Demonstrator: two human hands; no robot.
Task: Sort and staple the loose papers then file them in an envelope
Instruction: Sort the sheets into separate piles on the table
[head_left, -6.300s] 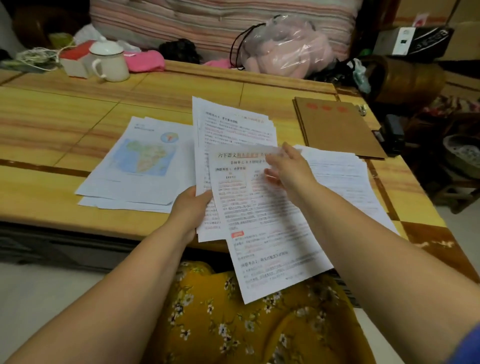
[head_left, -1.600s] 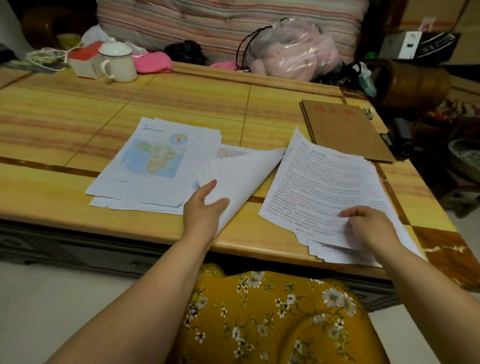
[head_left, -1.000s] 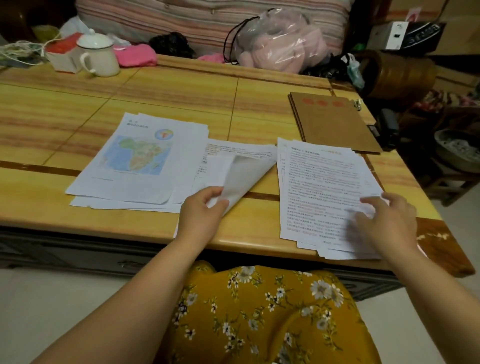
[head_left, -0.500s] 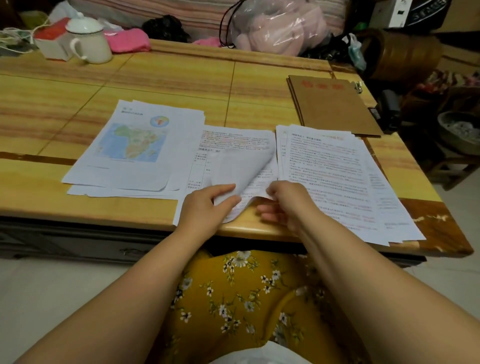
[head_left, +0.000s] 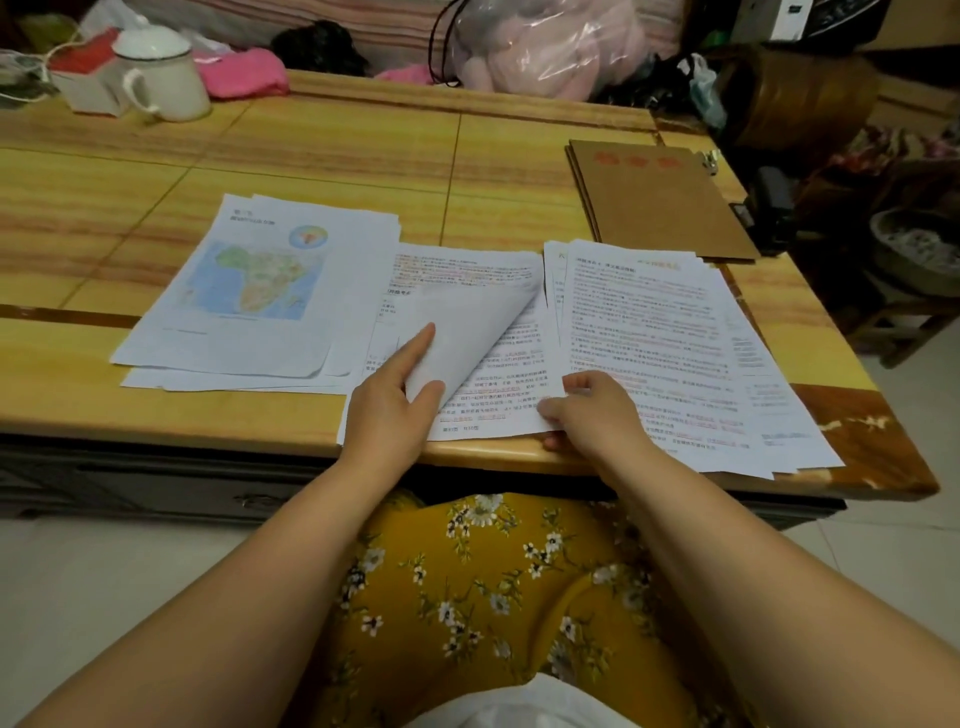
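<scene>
Partly folded top sheet (head_left: 467, 332) in left hand (head_left: 387, 410) grip, right hand (head_left: 597, 410) pinching page corner (head_left: 540, 415)

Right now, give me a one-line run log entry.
phase: sorting | left hand: holds curled-back sheet of middle stack | right hand: pinches page beneath | envelope: untouched

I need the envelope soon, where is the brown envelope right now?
In the head view the brown envelope lies flat on the table's far right, just behind the right-hand paper pile.
</scene>
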